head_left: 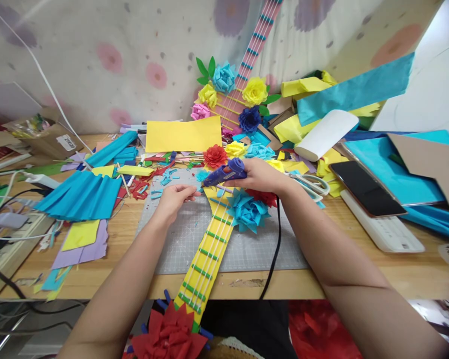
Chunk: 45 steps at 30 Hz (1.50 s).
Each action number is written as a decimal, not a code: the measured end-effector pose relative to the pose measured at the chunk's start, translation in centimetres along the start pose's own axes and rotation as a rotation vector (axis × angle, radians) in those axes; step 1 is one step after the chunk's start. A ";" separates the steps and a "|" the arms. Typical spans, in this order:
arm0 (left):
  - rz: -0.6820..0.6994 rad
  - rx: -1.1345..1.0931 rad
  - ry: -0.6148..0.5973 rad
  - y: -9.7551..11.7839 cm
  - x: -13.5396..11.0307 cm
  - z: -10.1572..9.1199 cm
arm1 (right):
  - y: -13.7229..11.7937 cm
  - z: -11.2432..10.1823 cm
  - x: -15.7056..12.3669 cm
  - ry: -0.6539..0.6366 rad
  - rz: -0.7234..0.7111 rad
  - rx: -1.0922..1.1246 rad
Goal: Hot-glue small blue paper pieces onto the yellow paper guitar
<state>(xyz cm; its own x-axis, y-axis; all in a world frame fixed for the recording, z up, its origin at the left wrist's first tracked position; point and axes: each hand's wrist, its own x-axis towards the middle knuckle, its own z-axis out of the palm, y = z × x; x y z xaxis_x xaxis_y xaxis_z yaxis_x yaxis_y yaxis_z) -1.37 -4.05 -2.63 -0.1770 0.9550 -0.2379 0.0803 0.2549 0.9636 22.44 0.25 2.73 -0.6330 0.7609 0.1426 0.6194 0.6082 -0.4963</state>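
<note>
My right hand (262, 175) grips a blue glue gun (224, 173), its nozzle pointing left toward my left hand. A black cord (274, 249) runs down from it over the table's front edge. My left hand (175, 198) pinches something small at its fingertips; I cannot make out what. Both hands hover over a yellow paper guitar (205, 254) with green frets that lies on a grey cutting mat (179, 239). A blue paper flower (247, 212) and a red one (264, 198) sit on the guitar's body, just under my right hand.
A pink paper guitar (247, 65) with several flowers leans on the back wall. Yellow sheet (183, 134), folded blue paper (80, 197), scraps and sticks lie around. Scissors (312, 183), a phone (366, 188) and a white keyboard (385, 232) lie right. A red flower (168, 336) sits by my lap.
</note>
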 end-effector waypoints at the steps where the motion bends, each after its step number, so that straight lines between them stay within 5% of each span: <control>1: -0.006 -0.009 0.000 0.0 0.0 0.0 | 0.0 0.0 0.0 -0.007 0.005 -0.003; 45: -0.073 -0.106 -0.039 0.4 -0.3 0.1 | -0.1 -0.3 -0.1 -0.042 0.004 -0.056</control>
<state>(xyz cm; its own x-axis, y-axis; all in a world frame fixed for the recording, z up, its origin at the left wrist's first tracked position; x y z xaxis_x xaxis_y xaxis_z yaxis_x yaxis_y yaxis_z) -1.21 -4.21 -2.22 -0.1397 0.9404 -0.3101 -0.0359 0.3082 0.9507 22.59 0.19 3.05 -0.6486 0.7540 0.1036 0.6462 0.6175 -0.4484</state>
